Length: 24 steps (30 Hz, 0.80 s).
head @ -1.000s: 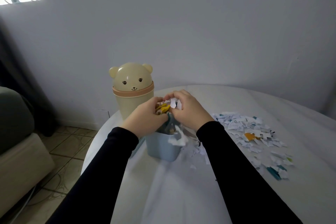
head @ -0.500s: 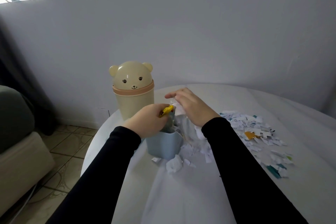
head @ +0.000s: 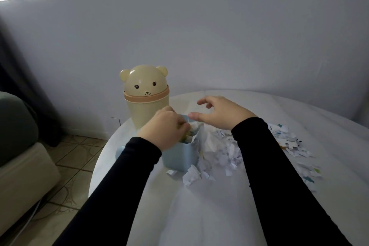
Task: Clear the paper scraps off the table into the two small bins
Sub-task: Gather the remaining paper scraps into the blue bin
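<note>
We see the bear bin (head: 145, 97) at eleven o'clock behind the small bin (head: 179, 156); paper scraps (head: 287, 144) lie at three o'clock.

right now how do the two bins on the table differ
The bear bin is cream, rounded and taller, with a domed bear-face lid closed on top; the blue bin is shorter, boxier and open, with scraps showing inside. The bear bin stands untouched behind, while the left hand reaches into the blue bin's mouth and the right hand hovers open beside it. Both stand upright near the table's left edge.
</note>
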{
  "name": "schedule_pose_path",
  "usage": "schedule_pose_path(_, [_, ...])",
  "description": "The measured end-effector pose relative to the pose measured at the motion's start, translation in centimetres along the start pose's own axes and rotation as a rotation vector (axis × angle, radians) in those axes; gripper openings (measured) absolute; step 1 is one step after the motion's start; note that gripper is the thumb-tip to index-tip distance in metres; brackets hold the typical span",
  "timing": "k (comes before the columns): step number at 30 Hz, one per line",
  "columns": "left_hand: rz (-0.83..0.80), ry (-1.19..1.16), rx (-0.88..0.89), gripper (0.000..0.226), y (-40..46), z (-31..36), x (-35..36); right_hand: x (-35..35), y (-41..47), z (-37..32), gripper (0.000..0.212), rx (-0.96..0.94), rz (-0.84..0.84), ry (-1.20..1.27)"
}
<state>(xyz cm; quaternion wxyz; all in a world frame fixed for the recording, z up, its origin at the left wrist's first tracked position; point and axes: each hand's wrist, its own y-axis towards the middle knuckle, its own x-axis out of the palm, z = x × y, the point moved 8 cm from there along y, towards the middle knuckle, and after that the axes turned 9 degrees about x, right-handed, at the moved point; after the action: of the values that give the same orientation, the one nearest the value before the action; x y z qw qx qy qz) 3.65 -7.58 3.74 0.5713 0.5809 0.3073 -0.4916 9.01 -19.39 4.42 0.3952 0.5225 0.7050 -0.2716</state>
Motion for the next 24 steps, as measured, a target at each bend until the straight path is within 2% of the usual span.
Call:
schedule_pose_path(2, [-0.039,0.037,0.013,0.033,0.1,0.7,0.6,0.6,-0.7,1.0,0.091,0.122,-0.139,-0.114])
schedule_pose_path(5, [-0.039,0.020,0.023,0.032,0.3,1.0,0.9,1.5,-1.7,1.6,0.102,0.179,-0.284,-0.226])
schedule_pose_path(7, [-0.013,-0.038,-0.025,0.031,0.2,0.5,0.6,1.7,-1.9,1.7,0.100,0.199,-0.298,-0.208])
schedule_pose_path(11, [0.032,-0.143,-0.070,0.031,-0.4,-0.6,-0.7,1.7,-1.8,1.5,0.081,0.210,-0.286,-0.148])
schedule_pose_path(14, [0.084,-0.203,-0.105,0.041,-1.1,-1.2,-1.3,1.1,-1.8,1.6,0.067,0.224,-0.247,-0.130])
schedule_pose_path(17, [-0.041,-0.237,-0.234,0.083,-2.2,-1.7,0.1,0.3,-1.8,1.6,0.057,0.241,-0.177,-0.143])
schedule_pose_path(19, [-0.118,-0.247,-0.270,0.102,-2.5,-1.6,1.1,-0.5,-1.8,1.3,0.047,0.240,-0.106,-0.124])
schedule_pose_path(24, [-0.123,-0.304,-0.270,0.112,-2.2,-2.1,2.2,-3.7,-2.0,-0.9,0.039,0.048,0.163,0.048])
